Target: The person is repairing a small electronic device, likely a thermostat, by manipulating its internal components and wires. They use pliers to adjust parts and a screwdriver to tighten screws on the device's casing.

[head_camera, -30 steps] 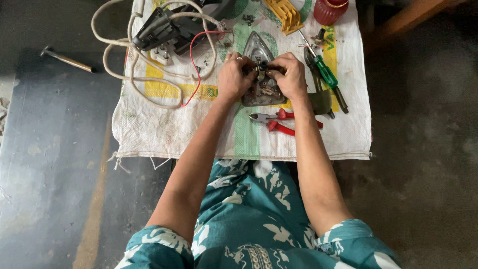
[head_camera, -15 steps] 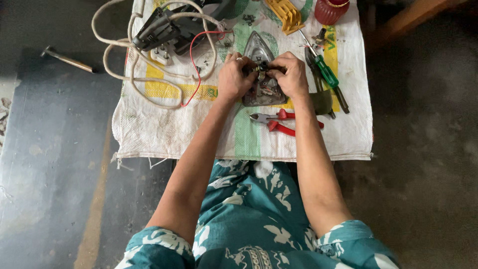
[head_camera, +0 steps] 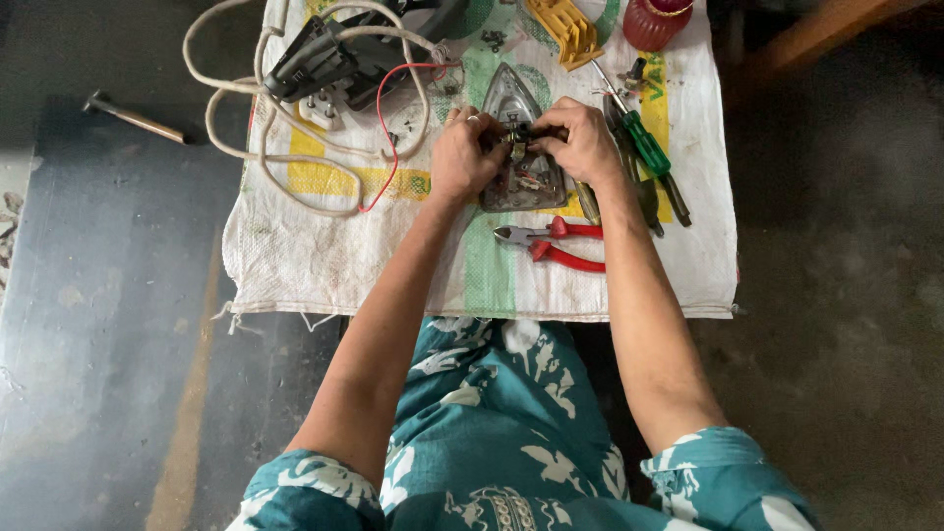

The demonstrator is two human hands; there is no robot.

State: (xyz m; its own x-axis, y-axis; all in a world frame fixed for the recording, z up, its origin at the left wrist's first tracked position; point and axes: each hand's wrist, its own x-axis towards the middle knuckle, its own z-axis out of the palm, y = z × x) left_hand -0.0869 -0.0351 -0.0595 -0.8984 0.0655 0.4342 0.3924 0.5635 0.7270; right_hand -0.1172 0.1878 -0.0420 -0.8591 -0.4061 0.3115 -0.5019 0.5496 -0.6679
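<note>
— Where are your hands?

— Upper middle of the frame. My left hand (head_camera: 464,155) and right hand (head_camera: 582,143) both pinch the small fittings on the iron soleplate (head_camera: 518,147), fingers curled closed on it.

— And around it?

— Red-handled pliers (head_camera: 553,241) lie just below it, a green screwdriver (head_camera: 641,138) to the right, and the white cord (head_camera: 258,147) at upper left.

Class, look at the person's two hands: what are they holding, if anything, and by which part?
Both the left hand and right hand grip small parts at the middle of the iron soleplate.
</note>
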